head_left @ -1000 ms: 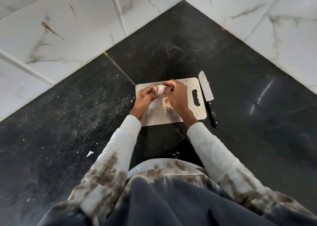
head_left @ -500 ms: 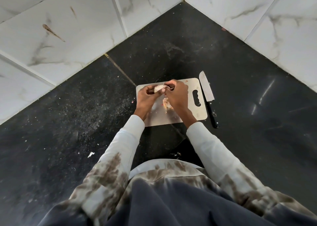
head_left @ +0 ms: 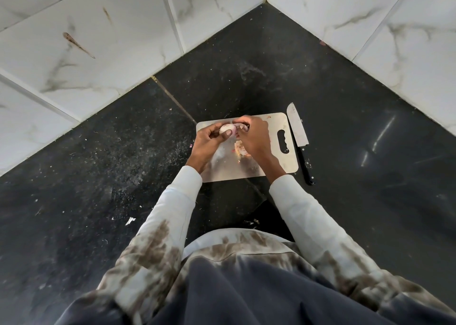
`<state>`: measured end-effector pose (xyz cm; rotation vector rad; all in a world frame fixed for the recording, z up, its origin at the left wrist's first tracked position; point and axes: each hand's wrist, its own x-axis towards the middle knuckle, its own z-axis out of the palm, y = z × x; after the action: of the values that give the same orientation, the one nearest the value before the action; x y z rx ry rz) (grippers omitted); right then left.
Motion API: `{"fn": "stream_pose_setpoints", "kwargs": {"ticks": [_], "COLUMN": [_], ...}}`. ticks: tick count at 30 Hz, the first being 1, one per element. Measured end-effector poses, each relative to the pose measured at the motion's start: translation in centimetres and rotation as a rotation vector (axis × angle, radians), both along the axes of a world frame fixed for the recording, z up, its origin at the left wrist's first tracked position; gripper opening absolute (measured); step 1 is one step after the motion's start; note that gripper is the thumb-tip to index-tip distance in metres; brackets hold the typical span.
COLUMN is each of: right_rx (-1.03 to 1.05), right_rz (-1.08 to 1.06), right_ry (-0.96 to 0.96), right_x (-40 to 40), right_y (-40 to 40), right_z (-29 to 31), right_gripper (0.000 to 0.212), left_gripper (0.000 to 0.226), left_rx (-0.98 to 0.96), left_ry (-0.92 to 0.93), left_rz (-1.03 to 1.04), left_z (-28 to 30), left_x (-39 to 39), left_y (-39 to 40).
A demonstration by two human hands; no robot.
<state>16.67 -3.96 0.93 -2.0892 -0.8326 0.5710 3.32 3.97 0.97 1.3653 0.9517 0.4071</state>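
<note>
My stained sleeves (head_left: 172, 211) reach forward over the dark counter (head_left: 98, 176) to the board (head_left: 271, 127), a metal one lying flat with its handle slot on the right. Both my hands are above its far half. My left hand (head_left: 209, 143) grips the onion (head_left: 227, 129), fingers curled under it and thumb pressed on its near side, holding it just over the board. My right hand (head_left: 254, 139) meets it from the right, fingertips pinching a strip of skin (head_left: 243, 126) at the onion's end. Loose peelings (head_left: 240, 149) lie on the board under my right palm. The knife (head_left: 298, 132) lies just beside the board's right edge, blade pointing away. White tiles (head_left: 123, 40) close the corner beyond.
</note>
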Motion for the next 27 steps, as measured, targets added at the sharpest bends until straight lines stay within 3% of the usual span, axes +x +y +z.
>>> {"fn": "stream_pose_setpoints", "kwargs": {"ticks": [6, 11, 19, 27], "right_rx": [0.024, 0.057, 0.027, 0.025], "right_rz": [-0.061, -0.14, -0.072, -0.04], "right_ry": [0.027, 0.019, 0.057, 0.039], "right_x": [0.0, -0.5, -0.1, -0.2], "right_y": [0.0, -0.1, -0.2, -0.1], "right_z": [0.1, 0.6, 1.0, 1.4], "right_gripper": [0.02, 0.018, 0.025, 0.027], "left_gripper": [0.039, 0.054, 0.044, 0.034], "left_rx": [-0.085, -0.047, -0.058, -0.127], "left_ry": [-0.044, 0.035, 0.029, -0.097], "left_rz": [0.015, 0.146, 0.176, 0.127], "left_z": [-0.3, -0.4, -0.9, -0.9], "left_x": [0.2, 1.4, 0.8, -0.1], "left_y": [-0.1, -0.8, -0.3, -0.1]}}
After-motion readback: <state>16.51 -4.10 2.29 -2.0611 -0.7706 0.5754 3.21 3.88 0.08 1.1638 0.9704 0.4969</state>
